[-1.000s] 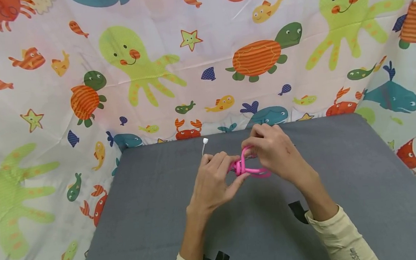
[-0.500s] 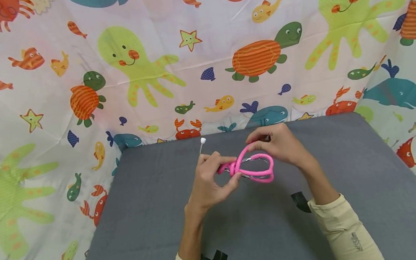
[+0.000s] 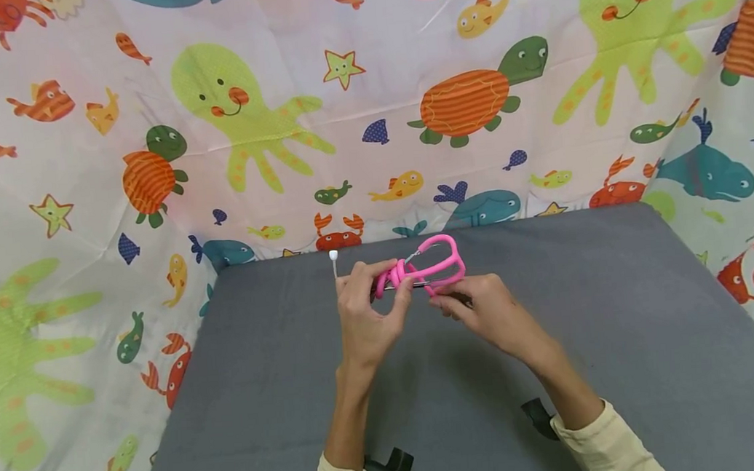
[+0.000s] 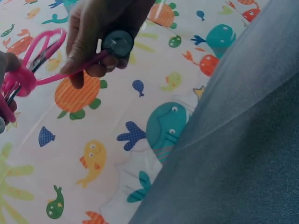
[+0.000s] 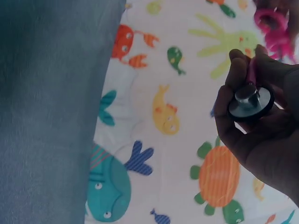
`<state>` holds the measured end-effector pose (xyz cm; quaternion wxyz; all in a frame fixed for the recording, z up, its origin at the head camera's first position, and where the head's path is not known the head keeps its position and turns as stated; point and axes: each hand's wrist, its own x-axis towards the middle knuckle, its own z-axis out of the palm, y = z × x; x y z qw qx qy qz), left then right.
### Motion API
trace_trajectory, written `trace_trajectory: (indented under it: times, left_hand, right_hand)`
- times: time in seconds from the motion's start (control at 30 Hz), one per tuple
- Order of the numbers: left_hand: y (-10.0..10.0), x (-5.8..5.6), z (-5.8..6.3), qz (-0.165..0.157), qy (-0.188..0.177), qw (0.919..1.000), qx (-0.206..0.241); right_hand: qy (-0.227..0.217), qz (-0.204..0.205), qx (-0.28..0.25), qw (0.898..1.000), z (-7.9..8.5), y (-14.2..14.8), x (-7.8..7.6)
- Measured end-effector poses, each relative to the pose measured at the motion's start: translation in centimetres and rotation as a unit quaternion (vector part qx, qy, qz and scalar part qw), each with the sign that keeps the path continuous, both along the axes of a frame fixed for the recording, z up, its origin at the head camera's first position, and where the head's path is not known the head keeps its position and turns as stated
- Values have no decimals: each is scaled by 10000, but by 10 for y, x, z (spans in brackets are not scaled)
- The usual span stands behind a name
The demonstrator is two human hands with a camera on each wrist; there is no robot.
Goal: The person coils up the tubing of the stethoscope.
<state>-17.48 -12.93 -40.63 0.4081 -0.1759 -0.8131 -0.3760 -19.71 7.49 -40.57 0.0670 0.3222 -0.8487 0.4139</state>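
Observation:
A pink stethoscope (image 3: 400,270) is held up over the grey surface, its tubing wound into loops around the metal ear tubes. My left hand (image 3: 364,316) pinches the wound bundle between thumb and fingers. One white earpiece (image 3: 333,255) sticks up beyond that hand. Just below the loops, my right hand (image 3: 488,315) grips the tubing's end beside the chest piece. In the right wrist view the round metal chest piece (image 5: 250,102) with its dark rim lies against the curled fingers. The left wrist view shows pink tubing (image 4: 51,79) stretching between both hands.
A grey cloth-covered table (image 3: 282,388) spreads beneath both hands. Behind it and at the sides hangs a white curtain (image 3: 385,67) printed with sea animals. Dark wrist-camera mounts (image 3: 390,470) sit by the sleeves.
My right hand has moved from above the loops, out to the right, then down below them, drawing the tubing's end. My left hand has shifted left with the bundle, whose loops now tilt upward.

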Motion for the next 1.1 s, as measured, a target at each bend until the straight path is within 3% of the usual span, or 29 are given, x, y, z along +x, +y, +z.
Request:
trace_trajectory:
  times: [0.1, 0.2, 0.33, 0.47, 0.6, 0.67, 0.77, 0.93, 1.1]
  left_hand:
    - [1, -1, -2, 514, -19, 9982, -309]
    - [1, -1, -3, 1014, -19, 9915, -817]
    - [2, 1, 0, 1314, -58, 9796, -1522]
    - [3, 3, 6, 1204, -85, 9691, -2150]
    - [3, 6, 12, 922, -76, 9599, -2645]
    - [4, 7, 12, 696, -96, 9587, -2757]
    - [4, 7, 13, 308, -161, 9632, -2664]
    - [0, 9, 17, -63, -288, 9769, -2117]
    - [-1, 10, 20, -32, -427, 9837, -1749]
  right_hand:
    - [14, 178, 382, 9991, 4, -4, 12]
    - [79, 290, 885, 9956, 10, -4, 21]
    - [871, 94, 1412, 9861, 22, -1, 27]
    - [2024, -292, 1641, 9650, 34, 4, 25]
    - [2877, -296, 1650, 9429, 42, 4, 17]
    - [3261, -261, 1574, 9318, 44, 5, 11]
    - [3698, -242, 1278, 9200, 44, 5, 4]
    - [3732, -193, 477, 9263, 38, 4, -2]
    - [3344, -285, -1, 9420, 33, 2, -1]
